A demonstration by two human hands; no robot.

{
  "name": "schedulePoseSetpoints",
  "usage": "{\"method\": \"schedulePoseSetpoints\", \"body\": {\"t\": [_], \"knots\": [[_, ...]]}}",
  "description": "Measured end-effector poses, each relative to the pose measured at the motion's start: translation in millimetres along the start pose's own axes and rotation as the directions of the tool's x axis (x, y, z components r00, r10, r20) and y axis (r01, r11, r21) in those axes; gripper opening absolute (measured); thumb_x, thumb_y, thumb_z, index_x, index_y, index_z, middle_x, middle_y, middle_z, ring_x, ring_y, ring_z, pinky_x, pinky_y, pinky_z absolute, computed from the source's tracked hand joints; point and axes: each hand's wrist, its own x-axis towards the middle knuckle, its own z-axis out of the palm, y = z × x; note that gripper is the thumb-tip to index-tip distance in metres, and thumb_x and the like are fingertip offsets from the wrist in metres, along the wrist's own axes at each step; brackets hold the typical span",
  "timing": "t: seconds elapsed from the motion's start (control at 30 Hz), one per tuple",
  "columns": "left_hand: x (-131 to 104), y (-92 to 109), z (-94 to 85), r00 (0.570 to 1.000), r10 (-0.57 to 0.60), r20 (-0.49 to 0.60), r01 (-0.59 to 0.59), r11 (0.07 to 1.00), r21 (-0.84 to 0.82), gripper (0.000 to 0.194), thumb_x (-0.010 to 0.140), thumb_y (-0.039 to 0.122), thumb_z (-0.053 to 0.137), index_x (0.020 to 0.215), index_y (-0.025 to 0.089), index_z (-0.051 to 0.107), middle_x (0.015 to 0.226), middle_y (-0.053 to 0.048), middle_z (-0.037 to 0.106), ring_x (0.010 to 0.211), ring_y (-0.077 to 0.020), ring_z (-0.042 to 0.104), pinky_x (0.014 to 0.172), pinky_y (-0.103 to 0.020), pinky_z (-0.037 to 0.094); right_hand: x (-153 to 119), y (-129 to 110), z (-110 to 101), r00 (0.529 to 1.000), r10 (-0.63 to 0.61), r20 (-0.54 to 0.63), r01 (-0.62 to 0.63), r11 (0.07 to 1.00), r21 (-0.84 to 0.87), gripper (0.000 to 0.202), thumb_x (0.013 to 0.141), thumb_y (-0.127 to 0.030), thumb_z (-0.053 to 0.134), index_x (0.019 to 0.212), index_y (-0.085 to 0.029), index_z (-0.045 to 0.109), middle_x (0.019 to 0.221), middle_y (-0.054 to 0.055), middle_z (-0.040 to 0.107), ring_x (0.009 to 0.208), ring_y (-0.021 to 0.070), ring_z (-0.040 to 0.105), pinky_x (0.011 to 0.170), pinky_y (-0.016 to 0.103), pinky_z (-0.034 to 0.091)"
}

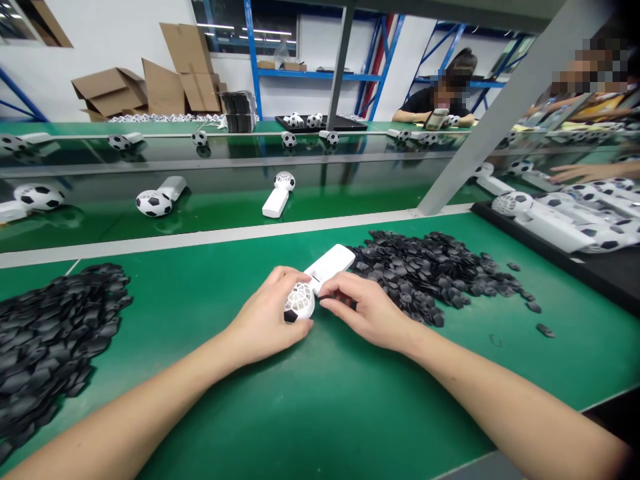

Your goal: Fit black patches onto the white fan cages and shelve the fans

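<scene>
A white handheld fan (330, 264) with a football-patterned head and slotted grille lies at the middle of the green bench, its handle pointing away to the right. My left hand (267, 312) is closed around the ball-shaped head (300, 303), thumb at the near side and fingers over the far side. Close to the neck of the fan, my right hand (367, 308) pinches a small black piece (323, 297), mostly covered by the fingertips. A heap of flat black pieces (425, 267) lies just beyond my right hand.
Another heap of black pieces (50, 340) spreads at the left. Beyond the pale rail (225, 233), more football fans (155, 203) lie on a shiny green belt. At right stand a black tray (600, 267) of fans and a slanted grey post (480, 127). Co-workers sit opposite.
</scene>
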Motion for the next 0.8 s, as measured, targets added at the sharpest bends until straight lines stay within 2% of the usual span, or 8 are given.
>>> {"method": "schedulePoseSetpoints", "body": {"t": [0.27,0.43,0.63,0.73,0.8], "knots": [[1,3,-1.8,1.000,-0.002,0.006,0.002,1.000,-0.027,0.047,0.067,0.022,0.058,0.113,0.021,0.046,0.115,-0.007,0.043,0.099,-0.0221,0.050,0.083,-0.036,0.044,1,0,5,1.000,-0.007,-0.001,0.007,0.996,0.086,0.011,0.084,-0.013,0.052,0.083,-0.020,0.061,0.083,0.002,0.062,0.081,0.0144,0.056,0.077,0.029,0.045],[2,3,1.1,0.999,-0.020,-0.038,0.018,0.998,-0.054,0.043,0.070,0.031,0.061,0.110,0.020,0.048,0.108,-0.006,0.046,0.098,-0.0216,0.050,0.086,-0.037,0.042,4,2,12,0.991,0.133,-0.032,-0.121,0.962,0.245,0.006,0.078,-0.013,0.059,0.079,-0.018,0.061,0.077,-0.001,0.062,0.071,0.0118,0.055,0.069,0.025,0.045],[4,5,4.0,0.992,-0.075,-0.097,0.068,0.995,-0.074,0.034,0.068,0.026,0.059,0.101,0.020,0.051,0.101,-0.004,0.048,0.093,-0.0210,0.052,0.082,-0.036,0.043,9,4,15,0.959,0.277,-0.054,-0.240,0.900,0.363,0.010,0.069,-0.017,0.068,0.072,-0.016,0.059,0.068,-0.003,0.058,0.060,0.0096,0.049,0.058,0.022,0.042],[5,6,4.9,0.988,-0.105,-0.113,0.097,0.992,-0.080,0.033,0.066,0.024,0.060,0.098,0.020,0.051,0.098,-0.003,0.048,0.090,-0.0211,0.053,0.080,-0.036,0.043,11,5,15,0.949,0.306,-0.070,-0.259,0.889,0.378,0.016,0.065,-0.020,0.072,0.070,-0.016,0.058,0.067,-0.003,0.056,0.057,0.0089,0.047,0.055,0.022,0.040],[5,6,5.8,0.987,-0.085,-0.136,0.076,0.995,-0.065,0.032,0.066,0.022,0.059,0.097,0.019,0.051,0.097,-0.003,0.048,0.091,-0.0211,0.053,0.081,-0.036,0.043,12,8,16,0.951,0.296,-0.091,-0.246,0.899,0.363,0.019,0.064,-0.021,0.074,0.071,-0.016,0.057,0.069,-0.003,0.056,0.059,0.0088,0.046,0.056,0.022,0.040]]}}
